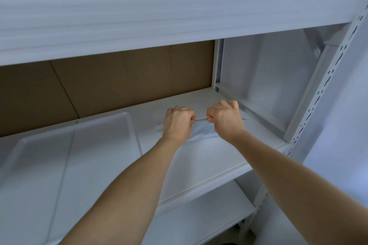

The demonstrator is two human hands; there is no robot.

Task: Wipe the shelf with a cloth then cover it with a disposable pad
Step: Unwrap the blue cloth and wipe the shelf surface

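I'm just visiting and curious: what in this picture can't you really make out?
- Packet: head view; both hands cover most of it, so its contents are unclear.
- Left hand and right hand: only their backs show; fingers curl out of sight.
- Tray: cut off by the left edge.
- Lower shelf: arms hide part.
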